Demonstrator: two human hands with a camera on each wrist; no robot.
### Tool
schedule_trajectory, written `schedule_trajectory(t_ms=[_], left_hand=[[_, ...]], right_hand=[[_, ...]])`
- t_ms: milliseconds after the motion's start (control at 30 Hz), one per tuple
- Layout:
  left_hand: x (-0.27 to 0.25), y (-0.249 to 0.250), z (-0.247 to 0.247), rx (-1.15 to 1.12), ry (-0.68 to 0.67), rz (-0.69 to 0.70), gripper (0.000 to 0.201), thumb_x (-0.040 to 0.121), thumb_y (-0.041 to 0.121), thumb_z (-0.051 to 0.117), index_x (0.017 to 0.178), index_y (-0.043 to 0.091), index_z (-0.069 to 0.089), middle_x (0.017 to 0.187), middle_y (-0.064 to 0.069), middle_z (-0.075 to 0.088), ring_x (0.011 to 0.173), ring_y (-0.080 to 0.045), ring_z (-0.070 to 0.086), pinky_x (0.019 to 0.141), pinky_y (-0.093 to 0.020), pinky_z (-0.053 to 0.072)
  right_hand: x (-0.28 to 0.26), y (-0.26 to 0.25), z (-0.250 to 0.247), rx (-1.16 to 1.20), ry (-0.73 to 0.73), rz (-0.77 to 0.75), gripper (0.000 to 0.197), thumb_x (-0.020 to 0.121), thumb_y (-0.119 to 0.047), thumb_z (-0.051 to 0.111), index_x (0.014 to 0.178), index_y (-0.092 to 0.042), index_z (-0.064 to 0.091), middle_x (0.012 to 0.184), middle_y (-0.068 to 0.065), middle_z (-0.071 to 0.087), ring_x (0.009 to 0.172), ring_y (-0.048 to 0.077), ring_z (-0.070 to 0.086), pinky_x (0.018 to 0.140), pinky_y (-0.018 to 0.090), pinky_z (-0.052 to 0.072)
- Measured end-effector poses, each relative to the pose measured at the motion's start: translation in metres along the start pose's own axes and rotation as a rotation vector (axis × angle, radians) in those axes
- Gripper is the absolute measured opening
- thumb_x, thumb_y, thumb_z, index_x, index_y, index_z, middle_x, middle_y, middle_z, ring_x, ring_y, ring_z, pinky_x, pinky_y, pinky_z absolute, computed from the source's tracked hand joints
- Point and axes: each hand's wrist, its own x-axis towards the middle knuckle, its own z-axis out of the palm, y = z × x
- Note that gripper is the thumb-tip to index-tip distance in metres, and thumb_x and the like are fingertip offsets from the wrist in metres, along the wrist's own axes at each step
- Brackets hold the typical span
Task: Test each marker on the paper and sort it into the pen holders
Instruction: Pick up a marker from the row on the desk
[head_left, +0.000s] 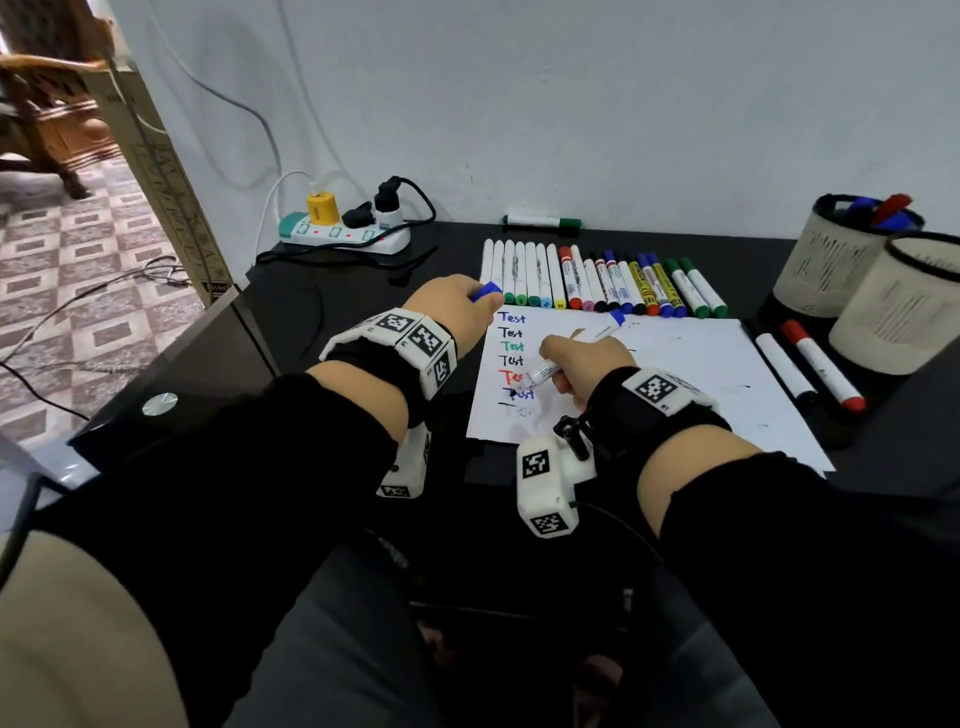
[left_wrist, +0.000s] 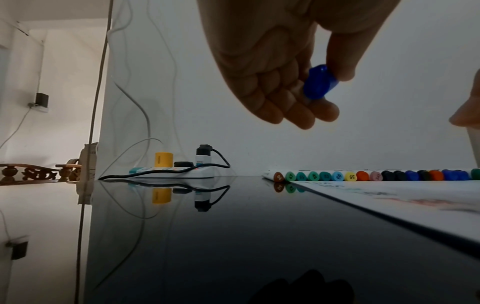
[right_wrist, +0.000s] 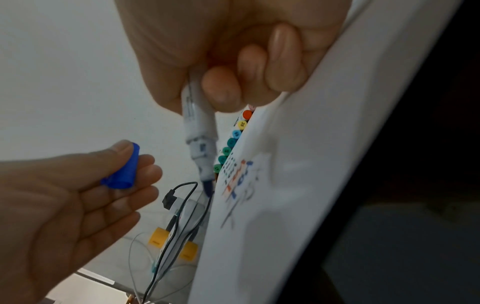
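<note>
Right hand (head_left: 582, 364) grips uncapped blue marker (head_left: 548, 371), tip at paper (head_left: 675, 374) beside lowest "Test". Left hand (head_left: 452, 306) pinches blue cap (head_left: 485, 292) over counter (head_left: 322, 322).
Risks: thin sheet unpinned, may slide on glossy black top; wet ink smears under palm; small smooth cap slips.
Mesh pen holders (head_left: 831, 260) stand far right.

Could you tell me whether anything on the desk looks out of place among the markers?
One green-capped marker lies alone crosswise by the wall, behind the neat row of markers. Two more markers lie loose beside the pen holders.
</note>
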Motion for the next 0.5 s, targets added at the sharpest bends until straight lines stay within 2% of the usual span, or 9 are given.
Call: schedule_trajectory(t_ms=[200,333,500], left_hand=[[0.0019,-0.0027,0.0019,-0.009,-0.005,-0.002,0.037,0.096,0.042,0.042,0.112,0.015,0.062,0.102,-0.004,0.066,0.077,-0.016,0.053,0.066,-0.026,0.036],[0.0036,-0.0037,0.0034,-0.003,-0.011,-0.008,0.036,0.096,0.041,0.043,0.109,0.015,0.063,0.095,-0.002,0.065,0.076,-0.016,0.053,0.066,-0.027,0.036],[0.0043,-0.0046,0.0036,0.015,-0.011,0.000,0.035,0.096,0.041,0.042,0.108,0.016,0.063,0.101,-0.002,0.067,0.075,-0.016,0.052,0.066,-0.027,0.036]], right_hand=[[-0.0054,-0.0017,0.0018,-0.145,-0.041,-0.059,0.041,0.085,-0.033,0.055,0.049,-0.012,0.051,0.055,0.000,0.051,0.053,0.017,0.044,0.058,0.028,0.038],[-0.0065,-0.0014,0.0023,-0.176,-0.038,-0.058,0.044,0.087,-0.034,0.054,0.049,-0.012,0.050,0.056,-0.001,0.050,0.054,0.015,0.045,0.059,0.027,0.039],[-0.0056,-0.0010,0.0055,-0.234,-0.044,-0.061,0.050,0.089,-0.042,0.055,0.048,-0.014,0.048,0.061,0.000,0.051,0.057,0.014,0.047,0.059,0.026,0.038]])
